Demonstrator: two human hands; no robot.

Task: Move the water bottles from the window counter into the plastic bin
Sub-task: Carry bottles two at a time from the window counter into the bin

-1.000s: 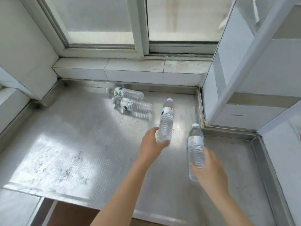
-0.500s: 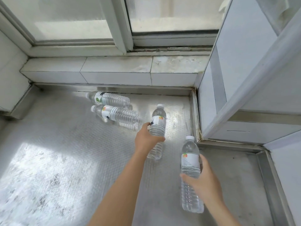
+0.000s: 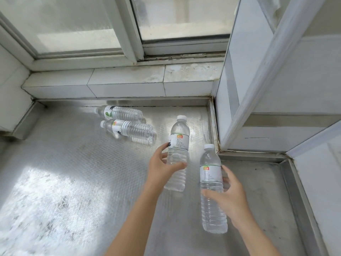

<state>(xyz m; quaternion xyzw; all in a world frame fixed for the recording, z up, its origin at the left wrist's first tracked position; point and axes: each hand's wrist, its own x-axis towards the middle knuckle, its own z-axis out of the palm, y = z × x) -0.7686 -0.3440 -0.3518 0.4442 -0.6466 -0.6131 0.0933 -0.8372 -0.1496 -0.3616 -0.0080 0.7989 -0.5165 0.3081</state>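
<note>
both hands [image 3: 162,169] hold bottles [image 3: 178,152] upright, caps up.

Water bottles: four in total, all clear with white caps. Two lie on their sides on the steel counter [image 3: 64,163] near its back edge, side by side: rear lying bottle [image 3: 120,113] and front lying bottle [image 3: 132,128]. Two are upright, one per hand: left-held bottle [image 3: 178,145] and right-held bottle [image 3: 211,174]. Hands: two, left hand [image 3: 162,169] and right hand [image 3: 228,198]. Counters: one.
</note>
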